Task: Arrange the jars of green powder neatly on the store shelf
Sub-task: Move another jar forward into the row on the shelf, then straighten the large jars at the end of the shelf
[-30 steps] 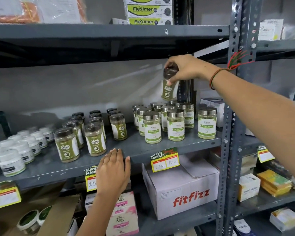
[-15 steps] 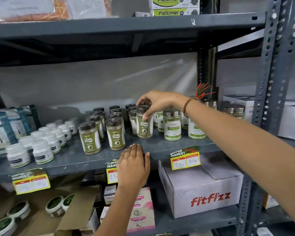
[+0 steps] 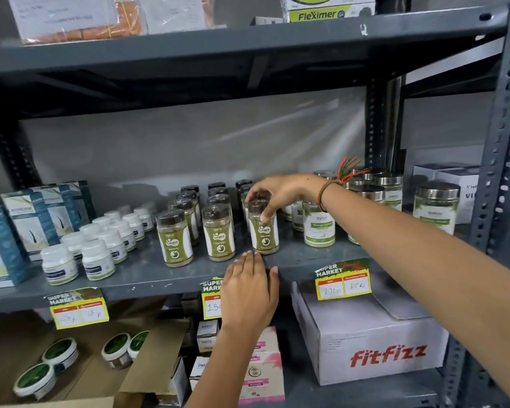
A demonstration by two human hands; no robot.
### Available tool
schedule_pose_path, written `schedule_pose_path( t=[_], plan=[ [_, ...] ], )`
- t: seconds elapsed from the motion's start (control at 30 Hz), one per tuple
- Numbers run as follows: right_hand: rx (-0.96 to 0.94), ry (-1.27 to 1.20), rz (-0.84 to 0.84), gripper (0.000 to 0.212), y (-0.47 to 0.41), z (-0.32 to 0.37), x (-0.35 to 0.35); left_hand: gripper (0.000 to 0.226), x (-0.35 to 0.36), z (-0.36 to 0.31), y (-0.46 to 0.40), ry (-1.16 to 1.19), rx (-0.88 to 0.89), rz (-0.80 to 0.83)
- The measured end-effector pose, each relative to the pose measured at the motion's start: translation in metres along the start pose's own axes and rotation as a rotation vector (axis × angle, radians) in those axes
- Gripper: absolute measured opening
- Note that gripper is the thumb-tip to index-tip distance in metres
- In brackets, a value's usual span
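Note:
Several dark-lidded jars of green powder stand in rows on the grey middle shelf (image 3: 147, 273). The front row holds a left jar (image 3: 174, 238), a middle jar (image 3: 219, 234) and a right jar (image 3: 263, 231). My right hand (image 3: 280, 194) reaches in from the right, and its fingertips grip the lid of the right front jar, which stands upright on the shelf. My left hand (image 3: 249, 293) lies flat on the shelf's front edge just below that jar, fingers spread, holding nothing.
Steel-lidded jars with white labels (image 3: 319, 228) stand to the right. White tubs (image 3: 96, 260) and blue boxes (image 3: 30, 222) are at the left. Price tags (image 3: 342, 281) hang on the edge. A Fitfizz carton (image 3: 374, 340) and an open cardboard box (image 3: 80, 369) sit below.
My right hand has brought the jar down from mid-air and set it at the right end of the front row. The view has shifted left. My left hand stays on the shelf edge.

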State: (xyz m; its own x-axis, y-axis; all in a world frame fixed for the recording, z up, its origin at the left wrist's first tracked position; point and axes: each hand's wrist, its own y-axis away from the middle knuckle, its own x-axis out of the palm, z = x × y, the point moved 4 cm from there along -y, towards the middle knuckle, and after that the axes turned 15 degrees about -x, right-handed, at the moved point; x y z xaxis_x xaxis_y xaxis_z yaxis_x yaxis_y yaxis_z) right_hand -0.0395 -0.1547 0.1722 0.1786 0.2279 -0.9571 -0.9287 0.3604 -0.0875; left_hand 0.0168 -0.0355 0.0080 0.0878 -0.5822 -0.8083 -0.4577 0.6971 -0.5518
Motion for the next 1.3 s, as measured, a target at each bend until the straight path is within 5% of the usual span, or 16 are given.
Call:
schedule_pose_path(
  t=[0.4,0.83,0.97,1.3],
  plan=[
    [0.049,-0.075,-0.037,0.078,0.012,0.002,0.003,0.063,-0.001,-0.001,0.001,0.005,-0.015,0.013],
    [0.081,0.138,-0.442,0.051,0.103,0.0,-0.034,0.061,-0.01,-0.002,0.002,-0.016,-0.02,0.094],
    [0.229,0.224,-0.497,0.044,0.151,-0.023,-0.054,0.061,-0.009,-0.002,0.001,-0.015,-0.021,0.095],
    [0.705,0.51,-0.273,0.048,0.226,-0.092,-0.062,0.06,-0.001,0.001,-0.003,-0.011,-0.026,0.056]
  ],
)
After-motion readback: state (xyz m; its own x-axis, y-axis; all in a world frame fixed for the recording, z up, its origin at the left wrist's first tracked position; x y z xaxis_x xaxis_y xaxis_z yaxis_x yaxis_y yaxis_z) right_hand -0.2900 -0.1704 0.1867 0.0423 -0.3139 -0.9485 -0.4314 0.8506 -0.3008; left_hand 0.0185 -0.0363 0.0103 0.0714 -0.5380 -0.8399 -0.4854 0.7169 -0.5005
